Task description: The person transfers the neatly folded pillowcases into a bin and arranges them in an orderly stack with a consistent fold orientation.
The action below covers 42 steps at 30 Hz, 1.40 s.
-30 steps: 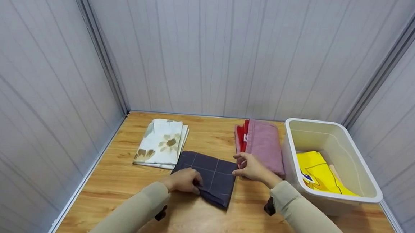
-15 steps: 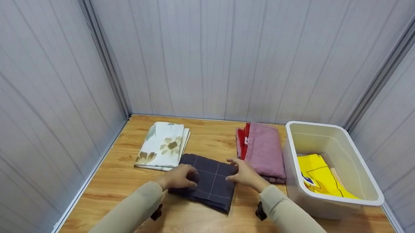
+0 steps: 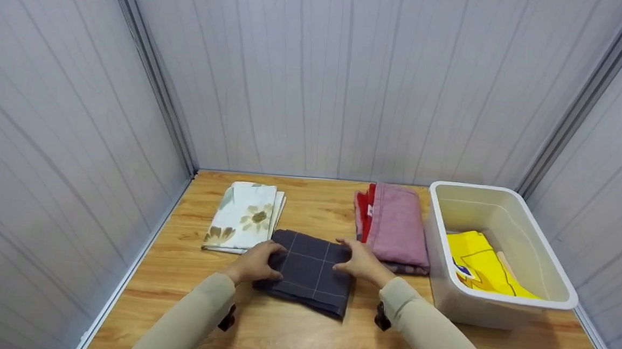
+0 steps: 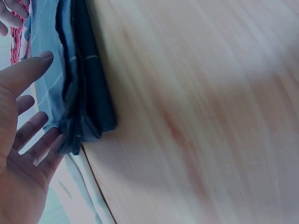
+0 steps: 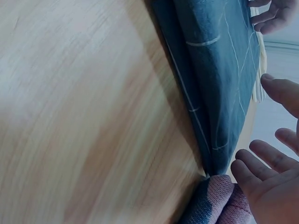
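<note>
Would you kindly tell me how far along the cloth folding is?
White floral cloth and pink cloth look done, lying folded. In hand: dark checked cloth, folded, between the left hand and right hand. Probably remaining: yellow printed cloth in the cream plastic bin.

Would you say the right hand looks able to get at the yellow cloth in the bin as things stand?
Probably yes: the right hand looks empty, and the yellow cloth lies uncovered in the open-topped bin. The hand would likely just need to pass over the pink cloth and the bin's rim.
</note>
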Available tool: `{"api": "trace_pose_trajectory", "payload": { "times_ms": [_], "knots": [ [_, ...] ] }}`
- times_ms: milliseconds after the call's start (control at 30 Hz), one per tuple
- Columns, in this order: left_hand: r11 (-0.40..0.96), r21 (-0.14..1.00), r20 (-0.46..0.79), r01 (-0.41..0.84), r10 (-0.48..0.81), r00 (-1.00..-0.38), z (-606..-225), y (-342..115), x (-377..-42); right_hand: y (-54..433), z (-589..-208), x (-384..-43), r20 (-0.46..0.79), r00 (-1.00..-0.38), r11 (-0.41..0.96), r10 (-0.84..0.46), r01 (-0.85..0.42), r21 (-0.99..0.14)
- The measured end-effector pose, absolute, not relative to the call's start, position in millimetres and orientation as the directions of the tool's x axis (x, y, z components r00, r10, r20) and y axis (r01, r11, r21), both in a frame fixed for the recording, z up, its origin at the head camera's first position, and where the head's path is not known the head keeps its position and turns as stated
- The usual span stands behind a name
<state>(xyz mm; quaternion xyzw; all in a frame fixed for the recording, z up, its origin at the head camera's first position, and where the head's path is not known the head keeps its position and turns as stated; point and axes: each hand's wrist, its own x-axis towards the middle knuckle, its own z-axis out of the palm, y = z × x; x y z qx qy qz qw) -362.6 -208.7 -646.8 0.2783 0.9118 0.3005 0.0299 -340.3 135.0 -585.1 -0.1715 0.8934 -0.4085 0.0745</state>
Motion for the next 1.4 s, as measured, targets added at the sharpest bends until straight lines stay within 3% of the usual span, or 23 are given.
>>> {"api": "trace_pose_trajectory", "payload": {
  "times_ms": [233, 467, 733, 933, 1167, 1400],
  "knots": [
    [0.682, 0.552, 0.102, 0.48, 0.516, -0.85, -652.3, -209.7, -358.1, 132.8, -591.4, -343.7, 0.024, -0.915, 0.616, -0.402, -0.29, -0.732],
    [0.721, 0.559, 0.008, 0.41, 0.49, -0.872, -642.7, -204.9, -352.8, 127.3, -592.7, -349.3, -0.013, -0.915, 0.651, -0.403, -0.277, -0.707],
    [0.715, 0.565, -0.006, 0.411, 0.502, -0.865, -670.7, -215.4, -369.1, 116.8, -593.3, -353.3, -0.06, -0.915, 0.7, -0.399, -0.262, -0.664],
    [0.698, 0.605, -0.034, 0.383, 0.503, -0.864, -655.5, -213.4, -355.9, 113.4, -595.1, -351.7, -0.087, -0.916, 0.719, -0.391, -0.245, -0.651],
    [0.712, 0.559, 0.008, 0.426, 0.509, -0.861, -662.1, -212.7, -354.3, 111.2, -598.7, -357.4, -0.113, -0.922, 0.735, -0.371, -0.217, -0.643],
    [0.698, 0.58, 0.013, 0.42, 0.508, -0.861, -671.3, -216.4, -358.5, 107.9, -599.8, -360.4, -0.086, -0.926, 0.733, -0.366, -0.23, -0.64]
  ]
}}
